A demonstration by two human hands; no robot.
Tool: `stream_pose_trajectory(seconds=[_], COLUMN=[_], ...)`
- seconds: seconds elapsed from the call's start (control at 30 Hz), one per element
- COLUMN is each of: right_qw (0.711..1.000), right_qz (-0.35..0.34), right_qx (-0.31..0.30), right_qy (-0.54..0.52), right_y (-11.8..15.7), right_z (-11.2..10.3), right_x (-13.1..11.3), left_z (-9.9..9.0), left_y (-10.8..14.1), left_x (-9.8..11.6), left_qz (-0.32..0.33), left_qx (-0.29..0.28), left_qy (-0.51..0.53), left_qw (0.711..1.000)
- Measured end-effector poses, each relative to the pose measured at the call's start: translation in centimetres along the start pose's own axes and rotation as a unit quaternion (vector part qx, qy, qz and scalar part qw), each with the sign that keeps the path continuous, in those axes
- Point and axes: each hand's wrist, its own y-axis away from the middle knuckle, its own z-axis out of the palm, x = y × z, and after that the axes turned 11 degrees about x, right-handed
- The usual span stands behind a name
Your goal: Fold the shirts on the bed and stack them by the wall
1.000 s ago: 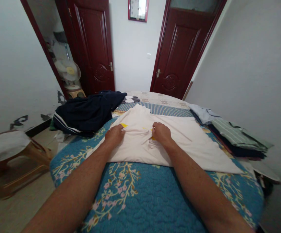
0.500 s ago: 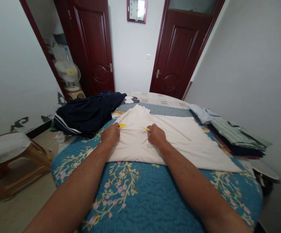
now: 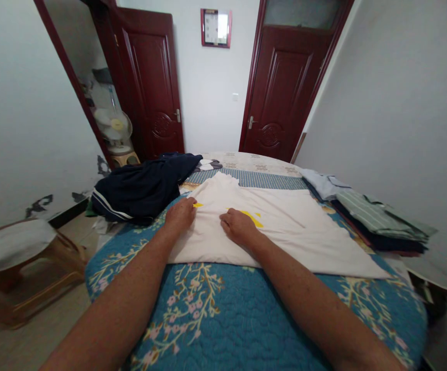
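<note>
Soft white shirt (image 3: pixel 285 219), mid-frame

Left of centre, the left hand (image 3: pixel 180 214) pinches its cloth. The right hand (image 3: pixel 239 224) lies at centre, fingers bent; I can't tell if it grips. The shirt looks light and floppy; its lower-right corner (image 3: pixel 374 270) should pinch easily.

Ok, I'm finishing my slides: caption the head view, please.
Left hand and right hand on a white garment spread over a blue floral quilt, dark clothing nearby.

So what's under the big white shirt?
Past the near edge of the white shirt you can see a blue flowered quilt, and striped blue cloth shows beyond its far edge. Whatever lies right beneath the shirt is covered, so I can't tell.
</note>
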Motion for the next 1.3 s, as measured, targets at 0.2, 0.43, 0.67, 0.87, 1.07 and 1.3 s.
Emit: stream_pose_trajectory(seconds=[0.2, 0.43, 0.67, 0.87, 1.07, 1.3], right_qw=[0.997, 0.994, 0.996, 0.998, 0.999, 0.998], right_qz=[-0.05, -0.083, -0.07, -0.032, -0.011, -0.016], right_qx=[0.045, 0.02, 0.008, 0.012, 0.015, 0.023], right_qy=[-0.039, -0.065, -0.06, -0.049, -0.051, -0.047], right_y=[3.6, 7.2, 6.8, 6.9, 6.8, 7.1], right_z=[-1.3, -0.6, -0.2, 0.2, 0.4, 0.8], right_x=[0.9, 0.4, 0.3, 0.4, 0.5, 0.6], left_z=[1.5, 4.5, 4.3, 4.4, 2.7, 2.5], left_y=[-3.3, -4.8, -5.7, -6.0, -6.3, -5.5], left_x=[1.7, 3.3, 1.8, 1.4, -0.3, -0.5], left_qz=[0.01, -0.058, -0.118, -0.113, -0.081, -0.031], left_qx=[-0.072, -0.048, 0.005, -0.016, -0.148, -0.103], left_qy=[0.005, 0.016, 0.051, 0.118, 0.181, 0.195], left_qw=[0.997, 0.997, 0.992, 0.986, 0.969, 0.975])
